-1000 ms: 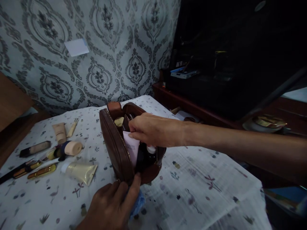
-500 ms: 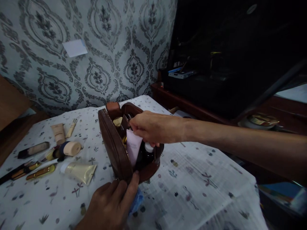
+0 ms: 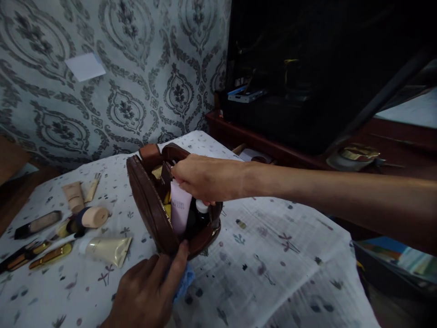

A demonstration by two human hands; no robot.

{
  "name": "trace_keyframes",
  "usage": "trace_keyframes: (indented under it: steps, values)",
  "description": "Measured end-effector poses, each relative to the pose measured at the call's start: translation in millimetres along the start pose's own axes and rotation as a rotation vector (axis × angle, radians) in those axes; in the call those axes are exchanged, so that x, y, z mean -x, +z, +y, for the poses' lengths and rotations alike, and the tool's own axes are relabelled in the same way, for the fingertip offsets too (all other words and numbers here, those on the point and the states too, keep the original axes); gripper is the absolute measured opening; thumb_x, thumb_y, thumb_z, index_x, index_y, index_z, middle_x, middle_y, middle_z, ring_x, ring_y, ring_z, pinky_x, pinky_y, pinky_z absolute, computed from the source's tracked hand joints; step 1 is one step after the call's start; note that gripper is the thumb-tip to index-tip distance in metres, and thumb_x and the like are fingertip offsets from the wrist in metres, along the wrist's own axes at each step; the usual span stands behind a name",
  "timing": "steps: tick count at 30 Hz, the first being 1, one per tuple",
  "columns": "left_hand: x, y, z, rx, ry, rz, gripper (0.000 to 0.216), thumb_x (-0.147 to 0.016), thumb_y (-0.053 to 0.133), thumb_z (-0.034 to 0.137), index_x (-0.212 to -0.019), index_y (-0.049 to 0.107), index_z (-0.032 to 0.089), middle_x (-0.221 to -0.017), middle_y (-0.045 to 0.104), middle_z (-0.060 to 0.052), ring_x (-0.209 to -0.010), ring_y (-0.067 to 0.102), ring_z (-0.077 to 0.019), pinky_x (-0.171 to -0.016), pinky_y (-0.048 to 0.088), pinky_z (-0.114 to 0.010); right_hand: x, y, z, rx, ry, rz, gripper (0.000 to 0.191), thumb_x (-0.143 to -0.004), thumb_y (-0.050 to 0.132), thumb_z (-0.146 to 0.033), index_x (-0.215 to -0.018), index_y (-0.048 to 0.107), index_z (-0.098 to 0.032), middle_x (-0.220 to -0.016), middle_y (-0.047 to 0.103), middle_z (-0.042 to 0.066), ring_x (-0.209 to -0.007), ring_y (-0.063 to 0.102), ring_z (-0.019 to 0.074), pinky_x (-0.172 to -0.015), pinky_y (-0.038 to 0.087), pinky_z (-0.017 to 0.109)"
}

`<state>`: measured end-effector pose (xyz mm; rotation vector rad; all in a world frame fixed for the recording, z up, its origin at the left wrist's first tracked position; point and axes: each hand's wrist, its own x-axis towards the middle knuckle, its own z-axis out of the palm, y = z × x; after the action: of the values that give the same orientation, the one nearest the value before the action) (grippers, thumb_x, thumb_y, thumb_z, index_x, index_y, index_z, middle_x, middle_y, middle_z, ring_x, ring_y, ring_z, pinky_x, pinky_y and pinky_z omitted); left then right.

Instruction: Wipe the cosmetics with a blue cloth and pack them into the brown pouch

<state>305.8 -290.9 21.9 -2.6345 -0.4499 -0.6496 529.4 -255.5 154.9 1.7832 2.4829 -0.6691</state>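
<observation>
Two hands are at the open brown bag [image 3: 145, 207], which sits on the tabletop [image 3: 259, 291] just left of the middle of the frame. A pink tube [image 3: 180, 208] stands inside the bag, near the middle of the frame, with a white-capped bottle [image 3: 202, 208] just right of it. The right hand [image 3: 201, 176] reaches in from the right edge; its thumb is at the tube's top end, but the fingertips are hidden, so I cannot tell whether its grip pinches the tube or only rests there. The left hand [image 3: 145, 287], at lower middle, lays one digit on the bag's near end; whether its grip pinches the leather cannot be told either.

A hard upward pull could slide or tip the bag, since the left hand seems to bear on one small spot. A light hold could let the tube slip, and shifting it could topple the bottle, the two being so close. The zip [image 3: 215, 232] round the mouth could scrape knuckles. A blue bundle [image 3: 184, 281] shows beside the left hand and might hamper it. Were the bag to tip left, it could knock the cream tube [image 3: 105, 249].
</observation>
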Motion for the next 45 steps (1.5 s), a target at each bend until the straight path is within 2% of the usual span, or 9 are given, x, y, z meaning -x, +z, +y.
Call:
trace_keyframes:
  steps: [7, 12, 17, 23, 28, 34, 37, 41, 45]
  values:
    - [0, -1, -1, 0.003, 0.016, -0.028, 0.059, -0.08, 0.033, -0.003, -0.137, 0.047, 0.006, -0.065, 0.066, 0.001, -0.047, 0.061, -0.0145, -0.043, 0.047, -0.026, 0, 2, 0, 0.009, -0.001, 0.04, 0.021, -0.088, 0.051, -0.007, -0.096, 0.07, -0.004, -0.066, 0.069, 0.007, -0.055, 0.061, 0.0138, -0.053, 0.041, 0.022]
    - [3, 2, -1, 0.0, 0.015, -0.03, 0.075, -0.079, 0.033, -0.002, -0.154, 0.028, 0.004, -0.065, 0.067, 0.001, -0.046, 0.061, -0.0151, -0.041, 0.048, -0.026, 0, 4, 4, 0.009, -0.027, 0.07, 0.019, -0.09, 0.051, -0.008, -0.09, 0.07, -0.006, -0.059, 0.064, 0.005, -0.055, 0.059, 0.0135, -0.053, 0.039, 0.023]
    - [1, 3, 0, 0.013, 0.013, -0.018, 0.085, -0.076, 0.033, -0.001, -0.159, 0.014, 0.004, -0.064, 0.066, 0.002, -0.046, 0.062, -0.0148, -0.044, 0.049, -0.026, -4, 6, 9, -0.001, -0.075, 0.101, 0.017, -0.088, 0.054, -0.009, -0.083, 0.07, -0.008, -0.052, 0.059, 0.001, -0.049, 0.055, 0.0114, -0.052, 0.037, 0.023]
    - [10, 6, -5, 0.02, 0.054, -0.064, 0.081, -0.08, 0.035, 0.001, -0.158, 0.016, 0.004, -0.072, 0.07, -0.001, -0.052, 0.063, -0.0134, -0.047, 0.049, -0.024, -5, 5, 8, -0.03, -0.039, 0.065, 0.017, -0.088, 0.053, -0.008, -0.09, 0.07, -0.005, -0.05, 0.059, 0.001, -0.046, 0.055, 0.0121, -0.051, 0.038, 0.023]
    - [18, 6, -8, 0.008, 0.055, -0.097, 0.079, -0.082, 0.037, -0.001, -0.159, 0.018, 0.006, -0.075, 0.07, -0.001, -0.054, 0.063, -0.0126, -0.049, 0.049, -0.024, -5, 7, 10, -0.091, -0.058, 0.055, 0.015, -0.087, 0.054, -0.006, -0.085, 0.069, -0.006, -0.045, 0.055, -0.001, -0.045, 0.055, 0.0126, -0.049, 0.039, 0.022]
    - [8, 1, -5, 0.004, 0.042, -0.076, 0.087, -0.078, 0.033, -0.003, -0.16, 0.006, 0.007, -0.069, 0.07, 0.0, -0.048, 0.062, -0.0146, -0.044, 0.047, -0.026, -1, 8, 11, -0.132, -0.046, 0.093, 0.014, -0.086, 0.055, -0.006, -0.078, 0.067, -0.01, -0.044, 0.056, -0.001, -0.047, 0.057, 0.012, -0.052, 0.041, 0.021]
    - [4, 1, -4, 0.024, 0.014, -0.07, 0.089, -0.077, 0.033, -0.002, -0.16, 0.005, 0.009, -0.071, 0.072, -0.001, -0.049, 0.064, -0.0146, -0.044, 0.048, -0.026, 4, 7, 11, -0.177, -0.059, 0.171, 0.016, -0.086, 0.054, -0.007, -0.075, 0.065, -0.012, -0.044, 0.054, -0.003, -0.044, 0.053, 0.0099, -0.049, 0.037, 0.02]
    - [3, 0, -2, 0.062, 0.002, -0.07, 0.091, -0.075, 0.033, -0.003, -0.16, 0.0, 0.008, -0.073, 0.073, -0.002, -0.051, 0.066, -0.0149, -0.045, 0.051, -0.025, 13, 6, 13, -0.248, -0.148, 0.373, 0.02, -0.087, 0.05, -0.004, -0.076, 0.064, -0.012, -0.055, 0.057, -0.003, -0.048, 0.051, 0.0068, -0.052, 0.035, 0.02]
    - [5, -4, 0, 0.117, -0.003, -0.051, 0.088, -0.078, 0.035, -0.001, -0.16, 0.003, 0.006, -0.074, 0.073, -0.003, -0.054, 0.066, -0.0157, -0.049, 0.052, -0.025, 28, 13, 13, -0.385, -0.226, 0.535, 0.02, -0.092, 0.051, -0.012, -0.076, 0.064, -0.012, -0.063, 0.059, -0.003, -0.051, 0.05, 0.0063, -0.054, 0.035, 0.021]
